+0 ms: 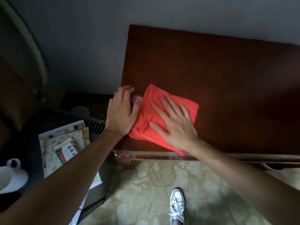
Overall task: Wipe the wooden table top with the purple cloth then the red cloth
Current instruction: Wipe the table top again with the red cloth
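Observation:
The red cloth (190, 109) lies folded near the front left corner of the dark wooden table top (211, 70). My right hand (175, 125) presses flat on the cloth with its fingers spread. My left hand (120, 114) rests at the table's left edge, its thumb against the cloth's left side. A small pale purple patch (137, 99), which may be the purple cloth, peeks out between my left hand and the red cloth; the rest of it is hidden.
Left of the table stands a dark slotted unit (73, 117) with a box of papers and packets (65, 143) on it. A white cup (9, 177) sits at the far left. My shoe (177, 202) stands on the patterned floor below the table's front edge.

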